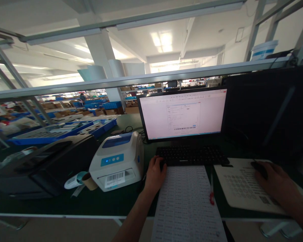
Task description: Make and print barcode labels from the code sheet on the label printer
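Observation:
My left hand (pixel 155 173) rests at the left end of the black keyboard (pixel 189 155), its fingers slightly curled and apart, the thumb near the corner keys. Under my right hand (pixel 276 179) is a black computer mouse (pixel 259 169), which my fingers wrap around on a printed white mat (pixel 239 185). A printed sheet of rows (pixel 187 201) lies below the keyboard and hangs past the table's front edge. Behind the keyboard, the monitor (pixel 183 114) shows a window with a barcode under it.
Left of my arm stands a white label printer (pixel 117 161) with a barcode label (pixel 114 179) in its slot. A cardboard roll core (pixel 89 181) and a black machine (pixel 45 168) are beside it. Blue trays (pixel 65 131) lie farther back. A metal shelf rail (pixel 131 80) crosses above the monitor.

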Available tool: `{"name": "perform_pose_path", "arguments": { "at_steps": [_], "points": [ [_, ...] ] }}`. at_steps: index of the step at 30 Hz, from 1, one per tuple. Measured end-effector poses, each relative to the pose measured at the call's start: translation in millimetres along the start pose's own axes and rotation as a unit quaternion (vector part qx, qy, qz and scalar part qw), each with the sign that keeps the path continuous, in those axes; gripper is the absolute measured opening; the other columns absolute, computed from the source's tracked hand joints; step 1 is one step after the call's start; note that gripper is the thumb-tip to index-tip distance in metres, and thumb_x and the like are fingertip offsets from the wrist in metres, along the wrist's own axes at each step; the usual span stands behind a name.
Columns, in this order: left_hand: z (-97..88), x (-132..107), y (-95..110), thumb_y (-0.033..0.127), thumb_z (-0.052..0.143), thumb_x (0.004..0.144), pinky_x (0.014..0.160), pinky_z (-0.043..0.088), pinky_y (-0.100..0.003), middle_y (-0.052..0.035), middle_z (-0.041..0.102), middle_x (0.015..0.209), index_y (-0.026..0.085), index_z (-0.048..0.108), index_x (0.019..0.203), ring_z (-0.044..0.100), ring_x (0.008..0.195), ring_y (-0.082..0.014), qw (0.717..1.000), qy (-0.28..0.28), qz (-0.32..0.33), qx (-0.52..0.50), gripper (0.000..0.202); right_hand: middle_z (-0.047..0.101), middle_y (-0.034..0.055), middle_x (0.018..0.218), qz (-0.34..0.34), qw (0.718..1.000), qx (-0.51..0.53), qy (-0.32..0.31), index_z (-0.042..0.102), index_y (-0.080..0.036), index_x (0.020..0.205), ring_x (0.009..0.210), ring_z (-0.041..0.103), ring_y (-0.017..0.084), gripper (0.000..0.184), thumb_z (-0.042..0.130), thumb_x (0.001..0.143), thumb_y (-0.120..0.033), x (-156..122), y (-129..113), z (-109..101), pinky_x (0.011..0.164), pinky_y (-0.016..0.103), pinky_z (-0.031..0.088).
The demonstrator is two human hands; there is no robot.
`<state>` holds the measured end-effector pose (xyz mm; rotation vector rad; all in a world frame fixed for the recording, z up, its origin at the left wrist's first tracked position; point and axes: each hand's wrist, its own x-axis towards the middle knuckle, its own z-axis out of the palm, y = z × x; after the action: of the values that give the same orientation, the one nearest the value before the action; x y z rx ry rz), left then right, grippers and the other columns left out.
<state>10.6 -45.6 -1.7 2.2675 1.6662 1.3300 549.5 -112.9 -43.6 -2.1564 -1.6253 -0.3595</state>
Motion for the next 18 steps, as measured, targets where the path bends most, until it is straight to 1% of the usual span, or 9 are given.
{"name": "perform_pose_path", "arguments": {
  "at_steps": [4, 7, 9, 13, 18],
  "points": [
    [0.1, 0, 0, 0.017, 0.060, 0.096, 0.109, 0.053, -0.060, -0.0145, 0.057, 0.130, 0.021, 0.062, 0.120, 0.059, 0.124, -0.0354, 1.000, 0.001, 0.001, 0.002, 0.024, 0.057, 0.0163, 0.139, 0.001, 1.000, -0.012, -0.014, 0.053, -0.024, 0.145, 0.123, 0.061, 0.037, 0.068, 0.034, 0.092, -0.062, 0, 1, 0, 0.106, 0.050, 0.050],
    [0.0, 0, -1, 0.017, 0.060, 0.096, 0.109, 0.052, -0.060, -0.0147, 0.057, 0.130, 0.020, 0.062, 0.119, 0.060, 0.123, -0.0354, 1.000, -0.001, 0.000, 0.002, 0.024, 0.057, 0.0160, 0.137, 0.001, 1.000, -0.016, -0.017, 0.053, -0.024, 0.145, 0.120, 0.062, 0.037, 0.068, 0.034, 0.093, -0.063, 1, 5, 3, 0.104, 0.051, 0.052],
    [0.0, 0, -1, 0.017, 0.060, 0.096, 0.109, 0.052, -0.060, -0.0147, 0.057, 0.130, 0.020, 0.062, 0.119, 0.060, 0.123, -0.0354, 1.000, -0.003, -0.001, 0.000, 0.023, 0.056, 0.0155, 0.136, -0.007, 1.000, -0.016, -0.013, 0.053, -0.024, 0.144, 0.118, 0.062, 0.036, 0.067, 0.033, 0.093, -0.064, 1, 8, 6, 0.104, 0.051, 0.053],
    [0.2, 0, -1, 0.017, 0.060, 0.097, 0.110, 0.050, -0.060, -0.0154, 0.056, 0.131, 0.018, 0.061, 0.120, 0.058, 0.125, -0.0358, 1.000, -0.009, -0.008, -0.004, 0.023, 0.056, 0.0145, 0.136, -0.032, 0.999, -0.012, 0.009, 0.053, -0.024, 0.141, 0.121, 0.061, 0.036, 0.066, 0.033, 0.094, -0.065, 1, 13, 12, 0.108, 0.053, 0.051],
    [0.2, 0, -1, 0.018, 0.061, 0.096, 0.109, 0.052, -0.059, -0.0141, 0.057, 0.130, 0.020, 0.062, 0.119, 0.059, 0.123, -0.0353, 1.000, -0.003, -0.004, -0.002, 0.023, 0.055, 0.0145, 0.138, -0.013, 1.000, -0.014, 0.010, 0.052, -0.026, 0.144, 0.120, 0.062, 0.037, 0.067, 0.034, 0.093, -0.067, 0, 12, 12, 0.104, 0.055, 0.053]
  ]
}}
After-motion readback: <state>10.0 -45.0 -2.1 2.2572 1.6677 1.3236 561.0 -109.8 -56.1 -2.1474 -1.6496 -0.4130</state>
